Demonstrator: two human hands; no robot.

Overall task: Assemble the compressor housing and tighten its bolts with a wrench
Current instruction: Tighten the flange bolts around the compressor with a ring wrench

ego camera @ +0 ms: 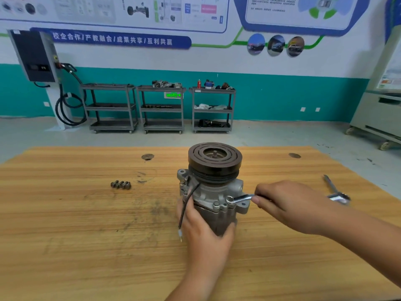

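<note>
A grey compressor [213,192] with a black pulley on top stands upright in the middle of the wooden table [86,224]. My left hand [204,231] grips its lower body from the near side; a black wire hangs over that hand. My right hand [288,205] holds a silver wrench [239,198], whose ring end sits at a bolt on the housing's right flange. Several loose bolts [121,184] lie in a row to the left of the compressor.
A second metal tool [336,191] lies at the table's right side. Two round holes mark the tabletop near its far edge. Three grey shelf carts [161,109] and a wall-mounted charger stand beyond the table, against the far wall.
</note>
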